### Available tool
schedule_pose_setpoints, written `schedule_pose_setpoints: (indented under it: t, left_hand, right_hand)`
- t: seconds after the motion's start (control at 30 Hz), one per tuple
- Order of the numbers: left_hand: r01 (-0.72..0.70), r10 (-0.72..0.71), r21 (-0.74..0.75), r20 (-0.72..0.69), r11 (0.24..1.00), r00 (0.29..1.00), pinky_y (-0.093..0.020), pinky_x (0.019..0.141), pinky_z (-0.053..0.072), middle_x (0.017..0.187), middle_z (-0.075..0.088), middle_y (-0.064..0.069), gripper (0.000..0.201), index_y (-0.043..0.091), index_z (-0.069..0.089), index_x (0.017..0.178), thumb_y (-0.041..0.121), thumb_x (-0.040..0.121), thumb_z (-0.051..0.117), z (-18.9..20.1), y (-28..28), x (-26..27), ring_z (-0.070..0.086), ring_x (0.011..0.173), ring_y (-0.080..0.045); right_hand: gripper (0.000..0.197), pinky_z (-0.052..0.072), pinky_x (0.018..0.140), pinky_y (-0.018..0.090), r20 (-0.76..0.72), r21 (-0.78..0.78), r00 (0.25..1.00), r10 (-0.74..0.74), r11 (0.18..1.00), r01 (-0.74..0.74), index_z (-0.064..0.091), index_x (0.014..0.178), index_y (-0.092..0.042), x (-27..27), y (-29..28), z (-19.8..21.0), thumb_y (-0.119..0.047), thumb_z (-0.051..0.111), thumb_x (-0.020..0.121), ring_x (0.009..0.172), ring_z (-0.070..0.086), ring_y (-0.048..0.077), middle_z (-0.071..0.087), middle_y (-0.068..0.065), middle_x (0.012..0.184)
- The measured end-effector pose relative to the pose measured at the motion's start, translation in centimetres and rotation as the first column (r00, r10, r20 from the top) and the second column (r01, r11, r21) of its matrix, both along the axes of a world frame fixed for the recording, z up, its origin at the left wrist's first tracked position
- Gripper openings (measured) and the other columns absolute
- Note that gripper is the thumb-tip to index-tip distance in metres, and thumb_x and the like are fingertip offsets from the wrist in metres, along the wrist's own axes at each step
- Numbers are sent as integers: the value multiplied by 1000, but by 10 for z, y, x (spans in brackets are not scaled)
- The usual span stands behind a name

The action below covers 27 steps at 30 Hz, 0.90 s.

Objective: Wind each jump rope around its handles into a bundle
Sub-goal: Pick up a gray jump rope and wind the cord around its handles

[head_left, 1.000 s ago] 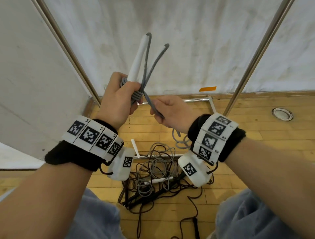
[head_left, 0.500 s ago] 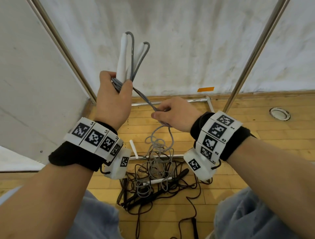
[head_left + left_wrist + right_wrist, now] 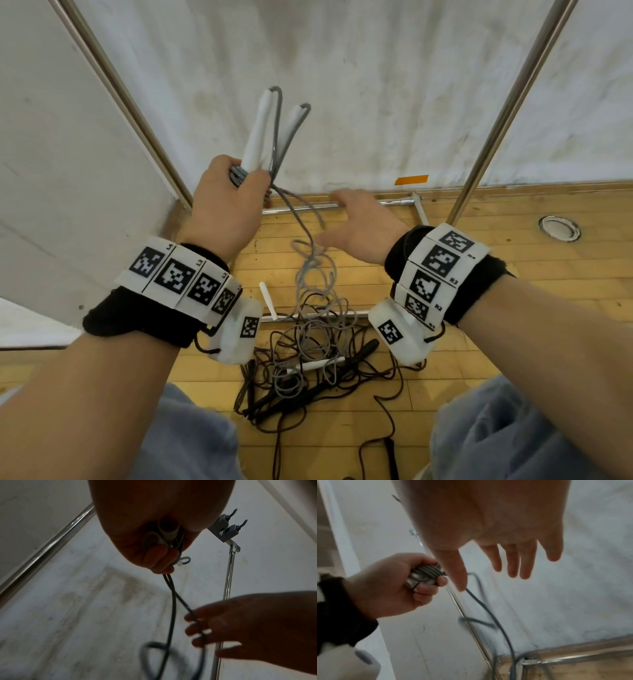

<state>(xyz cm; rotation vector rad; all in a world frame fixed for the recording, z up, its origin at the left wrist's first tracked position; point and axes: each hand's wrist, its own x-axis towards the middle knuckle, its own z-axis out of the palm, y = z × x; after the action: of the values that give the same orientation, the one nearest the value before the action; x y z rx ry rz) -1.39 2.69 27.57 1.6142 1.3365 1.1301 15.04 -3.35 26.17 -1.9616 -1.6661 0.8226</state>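
Note:
My left hand (image 3: 226,205) is raised and grips two white handles (image 3: 257,137) that point up, with grey rope wound in several turns around their lower part (image 3: 426,572). The loose grey rope (image 3: 301,219) hangs from that fist down to the floor. My right hand (image 3: 359,222) hovers just right of the hanging rope, fingers straight and spread, holding nothing. In the left wrist view the rope (image 3: 173,601) crosses in front of the right hand's fingertips (image 3: 193,616). Whether it touches them I cannot tell.
A tangled pile of grey and black jump ropes (image 3: 308,359) with black and white handles lies on the wooden floor between my knees. Slanted metal poles (image 3: 116,92) (image 3: 507,102) frame white wall panels. A round floor fitting (image 3: 560,228) sits at the right.
My right hand has let go of the grey rope and opened, moving slightly right. The left hand still holds the handles, now tilted a little to the right.

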Motion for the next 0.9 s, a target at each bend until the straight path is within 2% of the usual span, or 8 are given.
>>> schedule_pose_setpoints:
  t: [0.13,0.23,0.37,0.47,0.6,0.7,0.77,0.9]
  left_hand:
    - [138,-140,-79,-28,987,990,-23,38,33,55,61,-3,16,11,50,76,20,87,56,0,-8,6,46,38,-17]
    - [284,-281,-110,39,953,959,-24,36,29,56,55,-10,19,1,51,85,18,88,57,2,-15,7,41,39,-20]
    - [324,-319,-82,67,942,945,-23,37,32,60,55,-10,13,11,49,80,19,88,57,7,-18,6,43,41,-19]
    - [199,-192,46,-117,979,974,-24,51,45,71,63,0,10,20,48,92,27,93,56,3,-15,3,54,54,-10]
    - [99,-34,196,-314,975,949,-11,48,36,78,53,11,23,23,38,105,31,93,56,-1,-5,-7,53,59,4]
    - [112,-24,144,-507,983,861,-23,52,33,81,51,8,25,22,38,112,28,94,55,-6,1,-12,51,65,-8]
    - [142,-30,130,-624,981,781,-31,60,36,89,52,0,28,17,39,116,26,94,54,-10,0,-10,51,71,-21]
    - [203,-86,52,-785,978,613,-38,66,40,92,53,-5,25,17,42,114,21,93,54,-14,-3,-6,50,77,-26]
  right_hand:
    - [65,39,87,25,-271,101,962,43,995,-16,40,137,-21,-12,0,-1,-27,70,80,117,48,13,51,-2,128]
    - [10,44,78,29,-347,135,925,156,984,-115,59,86,-25,-19,-2,-2,-17,64,85,82,57,15,60,-4,84]
    - [22,48,65,34,-464,92,879,109,993,-75,56,75,-23,-20,-3,-5,-17,49,95,57,55,23,56,-2,58]
    - [24,31,54,25,-277,180,958,71,983,-20,48,73,-22,-18,-1,-8,-26,46,97,51,38,10,41,-6,60]
    - [30,27,49,23,-73,240,993,97,968,-77,53,73,-13,-13,-2,-9,-31,46,96,51,35,8,38,-7,57]
    - [43,28,44,16,-65,233,990,127,966,-108,58,74,0,-11,-2,-7,-35,46,96,43,34,6,33,-5,53]
    - [41,29,44,15,-78,244,984,162,960,-139,52,67,-5,-12,-3,-3,-33,48,96,42,33,6,30,-5,52]
    - [37,26,44,17,-66,202,966,248,952,-231,41,59,-16,-14,-9,6,-24,53,93,43,30,6,30,-7,51]
